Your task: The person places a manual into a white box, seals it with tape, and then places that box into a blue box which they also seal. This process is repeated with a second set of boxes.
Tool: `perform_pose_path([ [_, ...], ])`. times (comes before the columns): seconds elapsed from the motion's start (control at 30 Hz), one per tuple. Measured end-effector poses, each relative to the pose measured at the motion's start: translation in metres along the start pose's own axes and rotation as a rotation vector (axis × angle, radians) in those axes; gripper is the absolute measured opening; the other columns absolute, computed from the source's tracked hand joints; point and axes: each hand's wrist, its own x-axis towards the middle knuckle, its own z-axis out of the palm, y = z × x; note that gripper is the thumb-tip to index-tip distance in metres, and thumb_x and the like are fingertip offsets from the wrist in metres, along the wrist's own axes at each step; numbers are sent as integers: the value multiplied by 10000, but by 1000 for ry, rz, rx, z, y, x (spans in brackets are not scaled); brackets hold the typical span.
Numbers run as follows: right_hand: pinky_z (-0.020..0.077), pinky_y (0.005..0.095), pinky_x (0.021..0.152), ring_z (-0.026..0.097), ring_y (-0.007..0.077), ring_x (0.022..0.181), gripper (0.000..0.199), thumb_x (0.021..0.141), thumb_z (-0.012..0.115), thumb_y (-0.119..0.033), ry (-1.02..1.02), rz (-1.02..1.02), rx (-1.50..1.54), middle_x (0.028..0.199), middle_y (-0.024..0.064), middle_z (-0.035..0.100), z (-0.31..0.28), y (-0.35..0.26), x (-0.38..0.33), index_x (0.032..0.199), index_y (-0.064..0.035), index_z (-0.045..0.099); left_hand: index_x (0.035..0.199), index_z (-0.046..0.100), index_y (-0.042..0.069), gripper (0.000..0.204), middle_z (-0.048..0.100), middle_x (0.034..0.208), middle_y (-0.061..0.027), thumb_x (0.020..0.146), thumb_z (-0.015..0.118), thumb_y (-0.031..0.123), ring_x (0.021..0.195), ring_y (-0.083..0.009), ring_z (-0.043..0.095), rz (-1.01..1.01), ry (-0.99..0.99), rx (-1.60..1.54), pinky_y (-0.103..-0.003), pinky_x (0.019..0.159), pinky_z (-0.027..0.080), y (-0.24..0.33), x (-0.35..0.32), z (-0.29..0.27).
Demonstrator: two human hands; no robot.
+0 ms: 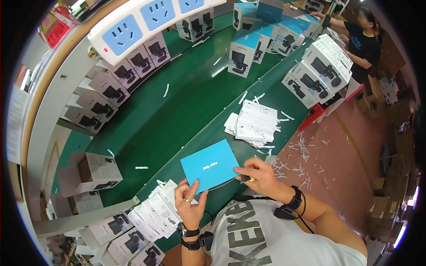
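A flat blue rectangular piece [210, 165] with white lettering lies level in front of me, above the green table; I cannot tell whether it is a booklet or a box's face. My left hand [190, 201] pinches its near left edge, thumb and fingers on the rim. At its right corner is my right hand [258, 176], thumb on the edge, fingers curled round a small black and yellow tool [248, 178], whose kind is mostly hidden. Beside my left hand lies a fanned pile of white printed leaflets [155, 213]. Another leaflet stack [256, 122] sits beyond the blue piece.
White and blue product boxes [243, 53] stand at the back, with more stacked at the right [317, 73] and left. An open box [91, 173] is at left. A power strip [146, 22] hangs overhead. Paper scraps [304, 150] litter the floor. A co-worker [361, 40] is far right.
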Motion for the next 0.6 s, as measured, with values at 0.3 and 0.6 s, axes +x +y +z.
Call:
perform_pose_path([
  [0.3, 499, 297, 564, 622, 172, 657, 493, 759, 829, -53, -23, -192, -115, 1150, 63, 693, -7, 27, -10, 1241, -108, 739, 1338, 690, 119, 601, 538, 1160, -129, 764, 868, 108, 1239, -393, 538, 279, -146, 206, -494, 1010, 473, 7, 15, -7],
  [0.6, 483, 290, 536, 635, 132, 643, 428, 848, 714, -148, -106, -276, -211, 1428, 31, 644, 7, 32, -26, 1275, -124, 719, 1504, 524, 103, 723, 378, 1624, -195, 883, 759, 392, 1492, -410, 363, 358, -409, 695, -561, 1191, 327, 36, 31, 54],
])
